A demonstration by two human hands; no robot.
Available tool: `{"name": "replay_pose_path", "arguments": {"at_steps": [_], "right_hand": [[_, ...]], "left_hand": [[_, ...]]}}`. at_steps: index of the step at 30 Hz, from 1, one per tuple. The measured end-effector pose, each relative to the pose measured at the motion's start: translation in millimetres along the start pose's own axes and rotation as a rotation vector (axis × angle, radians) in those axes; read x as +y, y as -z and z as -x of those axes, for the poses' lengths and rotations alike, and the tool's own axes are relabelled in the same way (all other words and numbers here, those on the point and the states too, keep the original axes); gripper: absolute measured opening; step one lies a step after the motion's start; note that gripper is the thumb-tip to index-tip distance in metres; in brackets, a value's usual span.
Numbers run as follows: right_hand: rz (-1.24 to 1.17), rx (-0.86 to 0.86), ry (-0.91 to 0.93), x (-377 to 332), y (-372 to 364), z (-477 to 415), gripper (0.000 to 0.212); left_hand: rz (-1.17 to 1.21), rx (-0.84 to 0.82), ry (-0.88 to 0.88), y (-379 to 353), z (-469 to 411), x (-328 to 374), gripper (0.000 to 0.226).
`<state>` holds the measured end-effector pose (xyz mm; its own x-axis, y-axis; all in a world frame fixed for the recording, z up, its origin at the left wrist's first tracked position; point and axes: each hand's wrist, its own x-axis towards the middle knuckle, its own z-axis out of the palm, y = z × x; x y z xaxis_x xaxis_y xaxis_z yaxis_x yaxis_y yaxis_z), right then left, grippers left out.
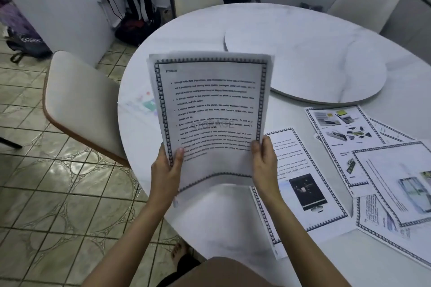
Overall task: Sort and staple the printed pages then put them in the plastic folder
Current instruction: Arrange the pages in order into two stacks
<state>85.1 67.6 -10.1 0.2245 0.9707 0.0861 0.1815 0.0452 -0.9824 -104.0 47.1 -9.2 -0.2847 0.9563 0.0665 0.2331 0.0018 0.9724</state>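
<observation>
Left hand (166, 170): grips the held pages' (210, 112) lower left edge, thumb on the front, above the table's (191, 35) near edge.
Right hand (264, 163): grips their lower right edge the same way.
Held pages: upright over the table, bowed — bordered text sheet in front.
Loose pages (300, 184): flat on the table's near right, overlapping.
Turntable (314, 65): on the table's middle.
Chairs (79, 100): at its left and far sides.
</observation>
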Motion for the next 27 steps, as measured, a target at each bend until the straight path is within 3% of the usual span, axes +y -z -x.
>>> {"name": "replay_pose_path", "arguments": {"at_steps": [7, 14, 22, 27], "right_hand": [[0.315, 0.007, -0.087, 14, 55, -20, 0.01], [0.528, 0.054, -0.262, 31, 112, -27, 0.026], [0.671, 0.106, -0.355, 67, 159, -22, 0.026], [0.862, 0.062, -0.427, 75, 166, -22, 0.031]], "left_hand": [[-0.034, -0.272, 0.11, -34, 22, -3, 0.04], [-0.159, -0.602, 0.347, -86, 48, -11, 0.045], [-0.254, -0.601, 0.404, -122, 61, -1, 0.02], [-0.221, -0.535, 0.478, -132, 62, -5, 0.035]]}}
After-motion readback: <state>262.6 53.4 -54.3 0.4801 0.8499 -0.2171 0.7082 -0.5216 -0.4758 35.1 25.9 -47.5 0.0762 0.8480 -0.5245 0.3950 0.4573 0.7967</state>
